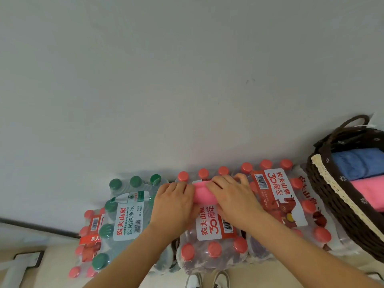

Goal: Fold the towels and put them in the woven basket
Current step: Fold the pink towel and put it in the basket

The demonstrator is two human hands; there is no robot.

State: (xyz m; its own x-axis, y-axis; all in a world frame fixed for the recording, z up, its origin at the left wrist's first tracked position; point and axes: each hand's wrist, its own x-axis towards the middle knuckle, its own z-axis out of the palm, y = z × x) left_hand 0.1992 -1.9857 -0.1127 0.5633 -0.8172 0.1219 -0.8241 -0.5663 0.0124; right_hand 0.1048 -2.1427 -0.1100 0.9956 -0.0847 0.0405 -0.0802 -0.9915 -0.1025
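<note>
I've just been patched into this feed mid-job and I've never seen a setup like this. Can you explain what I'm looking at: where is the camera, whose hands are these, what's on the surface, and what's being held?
There is no machine here. A person is working bare-handed, and the single camera sits on their head, looking forward and down. The left hand and right hand both curl round a rolled pink towel. The towel rests on shrink-wrapped packs of bottled water: red-capped packs and a green-capped pack, standing against a pale wall. At the right is the woven basket, which already holds a blue towel and a second pink towel. The person's shoes show at the bottom edge.
</note>
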